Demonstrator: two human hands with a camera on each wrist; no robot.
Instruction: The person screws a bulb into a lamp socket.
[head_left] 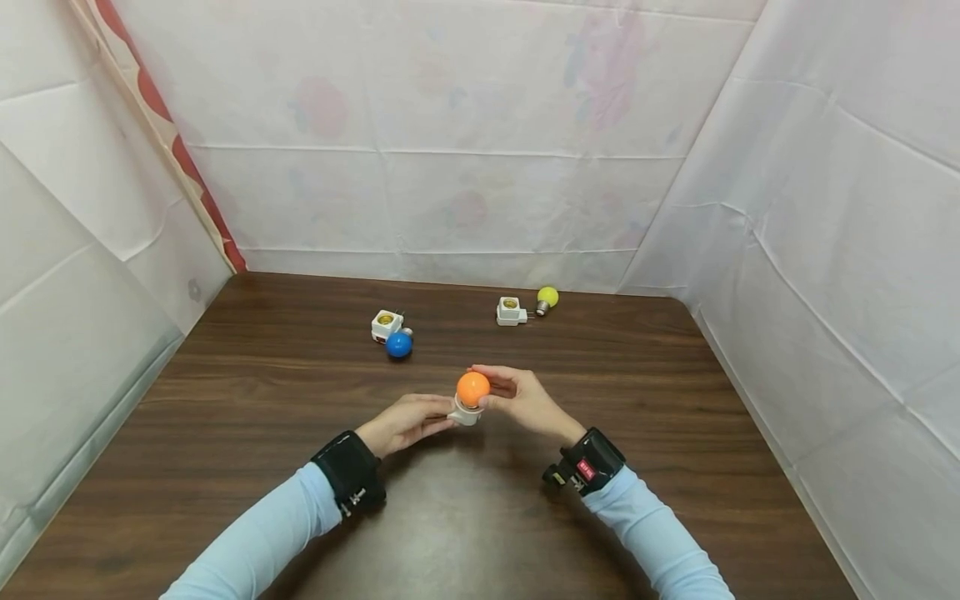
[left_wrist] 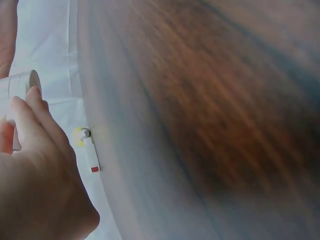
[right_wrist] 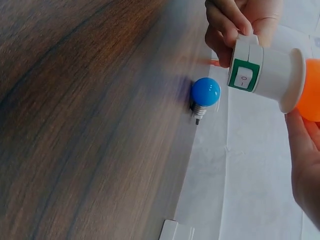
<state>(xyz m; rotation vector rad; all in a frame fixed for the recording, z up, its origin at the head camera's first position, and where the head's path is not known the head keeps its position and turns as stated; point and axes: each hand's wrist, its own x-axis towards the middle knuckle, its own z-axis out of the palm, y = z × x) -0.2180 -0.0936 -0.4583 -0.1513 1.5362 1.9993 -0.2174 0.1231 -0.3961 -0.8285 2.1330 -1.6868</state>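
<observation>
Over the middle of the table, my left hand (head_left: 408, 422) grips a white lamp socket (head_left: 467, 416) by its side. An orange light bulb (head_left: 472, 388) sits at the mouth of that socket, pinched between the thumb and fingers of my right hand (head_left: 528, 404). A little of the bulb's metal base shows above the rim. In the right wrist view the socket (right_wrist: 277, 72) lies sideways, with a green-framed rocker switch (right_wrist: 243, 77) on its end. The left wrist view shows the left hand's fingers (left_wrist: 37, 125) around the socket; the bulb is mostly hidden there.
Farther back on the dark wooden table (head_left: 262, 400), a blue bulb (head_left: 399, 344) lies against a square white socket (head_left: 384, 325). To the right, a yellow bulb (head_left: 548, 297) lies beside another square white socket (head_left: 512, 313). White sheets (head_left: 450, 200) enclose the back and sides.
</observation>
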